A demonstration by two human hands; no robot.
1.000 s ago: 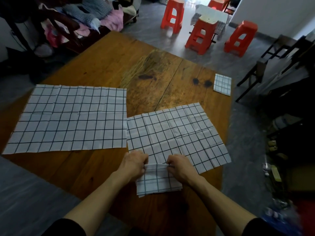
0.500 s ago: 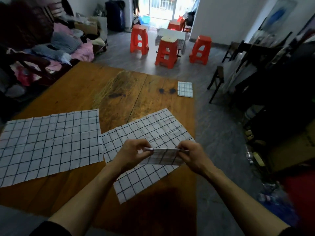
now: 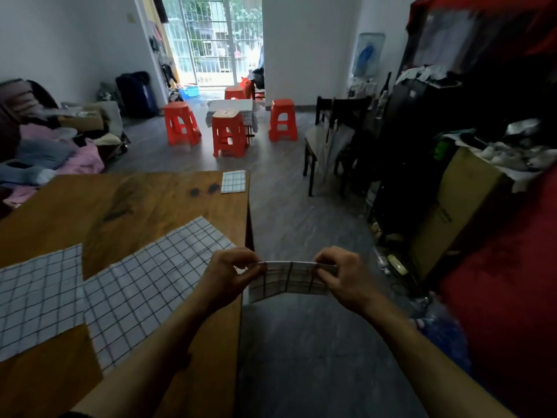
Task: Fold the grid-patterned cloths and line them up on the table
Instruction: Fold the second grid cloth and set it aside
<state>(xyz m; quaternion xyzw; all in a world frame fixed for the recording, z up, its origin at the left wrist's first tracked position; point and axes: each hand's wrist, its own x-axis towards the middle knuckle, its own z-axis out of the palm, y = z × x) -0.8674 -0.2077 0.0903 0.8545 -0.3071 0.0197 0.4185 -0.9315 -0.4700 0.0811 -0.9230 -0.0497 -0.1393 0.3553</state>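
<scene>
Checked cloth (image 3: pixel 289 280), already folded small, is being held taut in the air past the table (image 3: pixel 168 203) edge, pinched at its top corners by the left hand (image 3: pixel 230 271) and right hand (image 3: pixel 339 274). Carrying appears to be the step in hand; placement beside the folded piece (image 3: pixel 233 181) is being called for next.

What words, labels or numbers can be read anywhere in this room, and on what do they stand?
None can be read.
Cardboard box: dark printed marks on its side, too blurred to read.
Wall poster: a blue shape only, no legible text.
Folded cloth in the hands and the other cloths: only grid lines, no lettering.
</scene>
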